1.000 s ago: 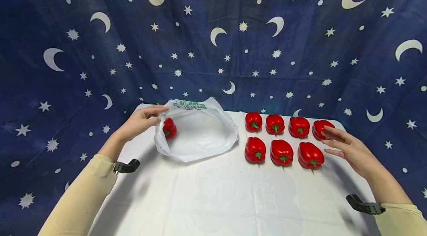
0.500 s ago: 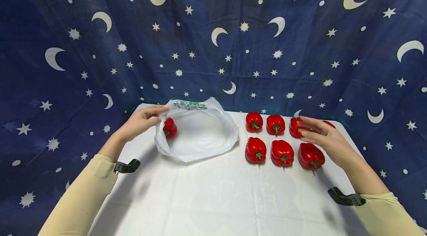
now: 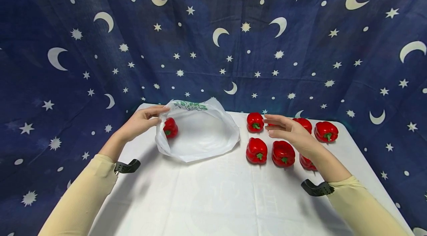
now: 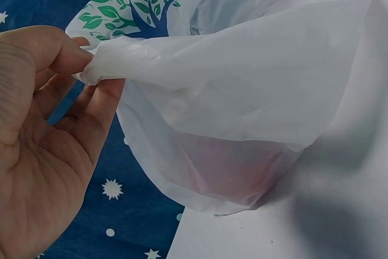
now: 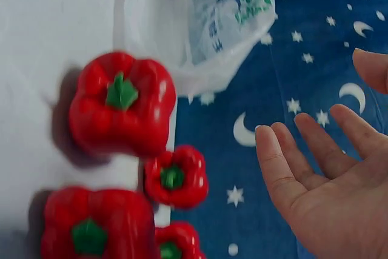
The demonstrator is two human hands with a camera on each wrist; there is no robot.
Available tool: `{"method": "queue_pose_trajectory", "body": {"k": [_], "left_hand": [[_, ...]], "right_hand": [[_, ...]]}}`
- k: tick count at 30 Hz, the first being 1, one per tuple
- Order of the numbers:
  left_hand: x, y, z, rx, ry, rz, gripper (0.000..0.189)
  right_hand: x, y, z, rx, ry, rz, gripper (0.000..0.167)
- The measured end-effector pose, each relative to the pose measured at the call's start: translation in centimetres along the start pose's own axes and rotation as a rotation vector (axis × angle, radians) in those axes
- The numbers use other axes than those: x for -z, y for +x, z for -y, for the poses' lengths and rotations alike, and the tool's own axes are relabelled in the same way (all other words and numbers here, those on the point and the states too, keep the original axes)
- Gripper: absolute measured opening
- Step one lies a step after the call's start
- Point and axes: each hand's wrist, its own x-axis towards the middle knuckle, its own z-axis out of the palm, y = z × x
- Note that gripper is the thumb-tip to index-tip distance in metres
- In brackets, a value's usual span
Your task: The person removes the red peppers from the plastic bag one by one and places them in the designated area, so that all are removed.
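Note:
At the left, my left hand (image 3: pixel 138 124) pinches the rim of a white plastic bag (image 3: pixel 231 128) between thumb and fingers, keeping its mouth spread. One red bell pepper (image 3: pixel 171 128) lies inside near the held side; in the left wrist view it shows as a pink blur through the bag wall (image 4: pixel 242 89). My right hand (image 3: pixel 293 134) hovers over the group of peppers with fingers extended and nothing in it. Its fingertips come near the back-row bell pepper (image 3: pixel 255 122) closest to the bag. Another back-row pepper is mostly hidden behind those fingers.
Two rows of red bell peppers stand on the white table (image 3: pixel 213 199) right of the bag, among them a front-row pepper (image 3: pixel 257 150), its neighbour (image 3: pixel 283 153) and a back-right pepper (image 3: pixel 326 131). A dark blue curtain (image 3: pixel 200 43) with moons and stars hangs behind.
My right hand has swept left across the peppers, from the far right one toward the bag, uncovering the back-right pepper. The left hand and bag hold still.

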Motion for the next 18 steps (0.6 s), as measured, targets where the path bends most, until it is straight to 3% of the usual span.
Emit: {"method": "queue_pose_trajectory", "body": {"k": [10,18], "left_hand": [[0.0,0.1,-0.1,-0.004,0.015,0.002,0.045],[0.0,0.0,-0.1,-0.018,0.005,-0.001,0.046]], "right_hand": [[-4.0,3.3,0.9,0.081,0.092,0.147,0.062],[-7.5,5.3,2.1,0.104,0.086,0.256,0.060]]}}
